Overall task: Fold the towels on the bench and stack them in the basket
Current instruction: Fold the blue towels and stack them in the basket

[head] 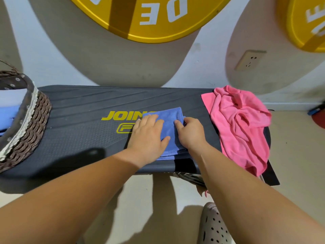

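Note:
A folded blue towel [169, 128] lies in the middle of the dark bench [79, 120]. My left hand [146, 136] rests flat on its left half with straight fingers. My right hand [190, 132] sits on its right edge, fingers curled round the folded edge. A crumpled pink towel [239, 124] lies unfolded at the bench's right end and hangs over the front edge. The woven basket [29, 131] stands at the bench's left end and holds pale blue and white folded towels [8, 110].
A wall with a socket [249, 59] stands right behind the bench. Yellow round signs [146, 16] hang above. A perforated shoe [213, 226] is on the floor below, and a red and blue object [318, 113] lies at far right.

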